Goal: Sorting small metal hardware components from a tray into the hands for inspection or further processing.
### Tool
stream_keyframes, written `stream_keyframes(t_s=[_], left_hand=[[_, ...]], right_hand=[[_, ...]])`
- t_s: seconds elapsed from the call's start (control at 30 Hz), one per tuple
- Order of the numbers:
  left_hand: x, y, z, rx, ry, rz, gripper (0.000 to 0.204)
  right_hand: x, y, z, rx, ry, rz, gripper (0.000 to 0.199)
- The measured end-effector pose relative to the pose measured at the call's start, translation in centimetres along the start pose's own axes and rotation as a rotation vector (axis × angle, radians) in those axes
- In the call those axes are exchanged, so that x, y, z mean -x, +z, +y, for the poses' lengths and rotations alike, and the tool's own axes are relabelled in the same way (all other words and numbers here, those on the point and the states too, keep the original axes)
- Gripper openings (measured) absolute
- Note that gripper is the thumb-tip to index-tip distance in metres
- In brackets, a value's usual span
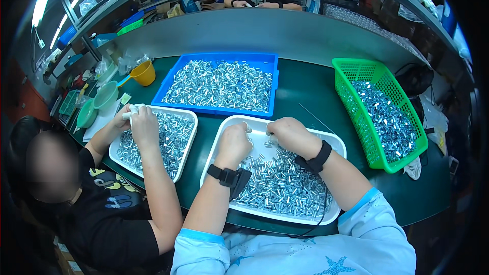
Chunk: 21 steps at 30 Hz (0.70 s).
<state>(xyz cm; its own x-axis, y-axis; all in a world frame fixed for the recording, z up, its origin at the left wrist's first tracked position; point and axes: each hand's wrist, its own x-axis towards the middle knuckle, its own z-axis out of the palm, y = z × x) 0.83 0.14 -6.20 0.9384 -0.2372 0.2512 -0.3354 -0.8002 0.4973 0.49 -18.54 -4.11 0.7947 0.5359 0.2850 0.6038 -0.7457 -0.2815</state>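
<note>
Both my hands are over the far part of a white tray heaped with small silver metal cylinders. My left hand is closed, its curled fingers turned toward the middle of the tray. Facing it, a short gap away, my right hand is closed too, with thumb and fingertips drawn together. White covers show on some fingertips. Whatever either hand pinches is hidden or too small to name. Below the hands the cylinders lie thinly and some bare tray bottom shows; toward me they pile thicker.
To the left, a co-worker's gloved hands work over another white tray of cylinders. A blue tray of the same parts lies beyond. At right stands a green basket of metal pieces. A yellow scoop and green bowls sit far left.
</note>
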Motion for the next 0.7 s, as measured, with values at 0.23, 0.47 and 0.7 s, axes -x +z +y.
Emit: stream_keyframes(t_s=[0.23,0.47,0.7], left_hand=[[0.2,-0.4,0.8,0.008,-0.023,-0.061,0.027],[0.2,0.2,0.6,-0.036,0.003,-0.018,0.029],[0.3,-0.3,0.9,-0.004,0.009,-0.021,0.026]], right_hand=[[0.2,2.0,-0.2,0.159,-0.144,0.008,0.003],[0.5,2.0,-2.4,0.272,-0.176,-0.055,0.004],[0.1,1.8,-2.3,0.247,-0.178,-0.008,0.005]])
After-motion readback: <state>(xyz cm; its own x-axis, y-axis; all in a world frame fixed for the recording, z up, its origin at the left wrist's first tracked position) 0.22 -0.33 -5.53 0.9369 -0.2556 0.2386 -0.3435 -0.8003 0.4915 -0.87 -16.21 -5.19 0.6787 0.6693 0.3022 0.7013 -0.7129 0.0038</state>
